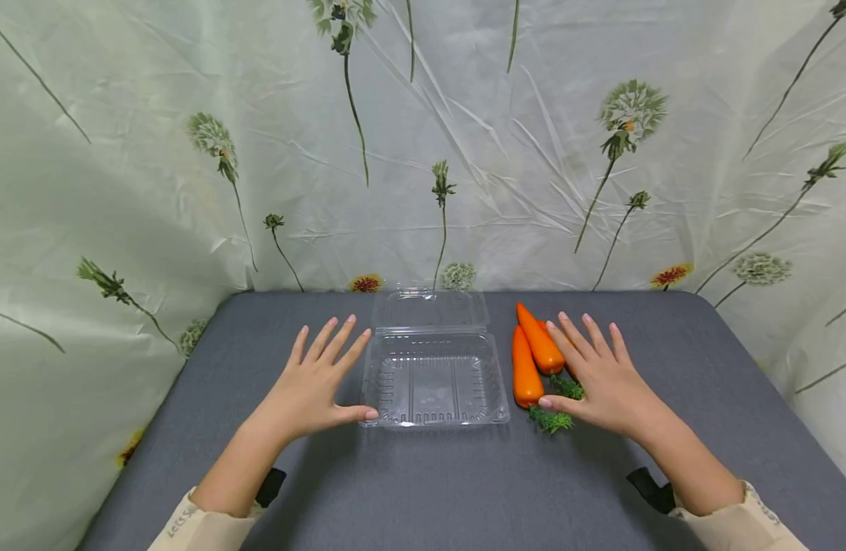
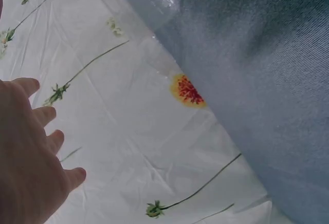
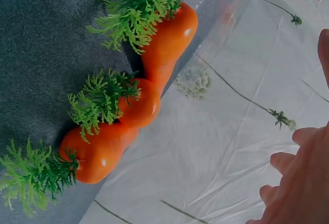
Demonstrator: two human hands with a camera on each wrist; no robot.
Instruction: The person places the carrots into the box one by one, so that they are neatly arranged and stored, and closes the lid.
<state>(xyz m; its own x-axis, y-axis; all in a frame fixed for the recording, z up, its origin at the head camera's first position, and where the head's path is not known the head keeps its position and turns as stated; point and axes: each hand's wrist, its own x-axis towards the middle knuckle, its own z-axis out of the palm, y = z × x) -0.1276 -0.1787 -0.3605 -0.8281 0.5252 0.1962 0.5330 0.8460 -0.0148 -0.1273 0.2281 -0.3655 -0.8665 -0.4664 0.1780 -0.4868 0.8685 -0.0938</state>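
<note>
In the head view a clear plastic clamshell box (image 1: 432,383) lies with its lid (image 1: 429,310) folded back toward the curtain. My left hand (image 1: 319,390), fingers spread, hovers at the box's left side, its thumb overlapping the rim in this view. Several orange carrots (image 1: 527,367) with green leafy tops (image 1: 550,419) lie in a group to the right of the box. Over their right side my right hand (image 1: 605,383) is spread and holds nothing. The right wrist view shows three carrots (image 3: 139,103) in a row, leaves toward the left, with the right hand (image 3: 303,178) apart from them.
A dark grey cloth-covered table (image 1: 429,490) carries everything. Behind and beside it hangs a pale curtain (image 1: 519,153) printed with dandelions and other flowers. Dark straps (image 1: 651,490) show at both wrists, by the cream sleeves (image 1: 205,528).
</note>
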